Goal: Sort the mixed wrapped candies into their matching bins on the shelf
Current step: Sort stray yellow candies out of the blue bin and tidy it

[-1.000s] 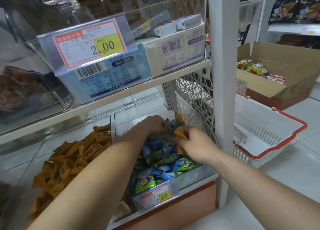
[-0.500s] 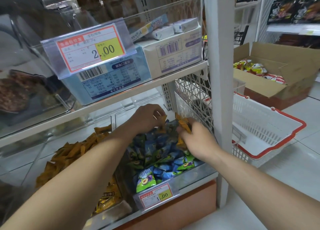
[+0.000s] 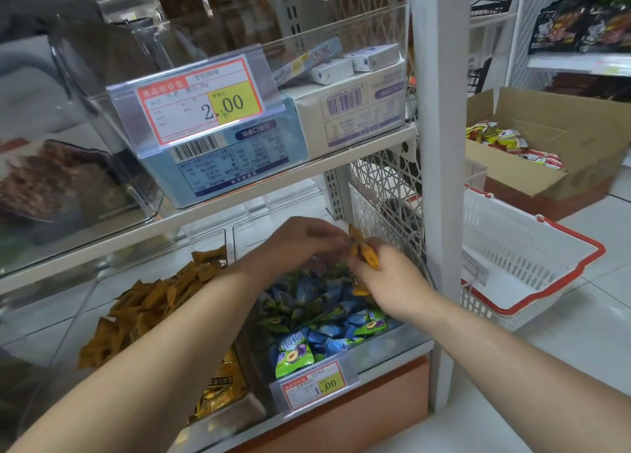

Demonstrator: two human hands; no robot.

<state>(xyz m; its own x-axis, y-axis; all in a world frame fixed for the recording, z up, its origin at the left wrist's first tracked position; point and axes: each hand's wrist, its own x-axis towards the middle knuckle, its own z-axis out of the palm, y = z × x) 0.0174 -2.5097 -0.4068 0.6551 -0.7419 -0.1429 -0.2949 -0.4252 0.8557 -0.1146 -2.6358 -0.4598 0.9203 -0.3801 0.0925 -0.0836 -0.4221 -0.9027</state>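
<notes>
Two clear bins stand on the lower shelf. The left bin (image 3: 218, 415) holds a heap of orange wrapped candies (image 3: 146, 306). The right bin (image 3: 382, 348) holds blue and green wrapped candies (image 3: 317, 319). My right hand (image 3: 389, 282) hovers over the right bin and grips several orange candies (image 3: 367, 254) that stick up from its fist. My left hand (image 3: 300, 241) is just to its left, fingers curled, its fingertips meeting those orange candies.
The upper shelf (image 3: 239, 196) just above the hands carries boxed goods behind a 2.00 price tag (image 3: 201, 101). A white shelf post (image 3: 440, 166) stands to the right. On the floor sit a white basket with a red rim (image 3: 532, 265) and an open cardboard box (image 3: 560, 152).
Both hands have risen from the blue-and-green pile and drawn together. The orange candies in my right hand came up with it, and my left fingers now touch them.
</notes>
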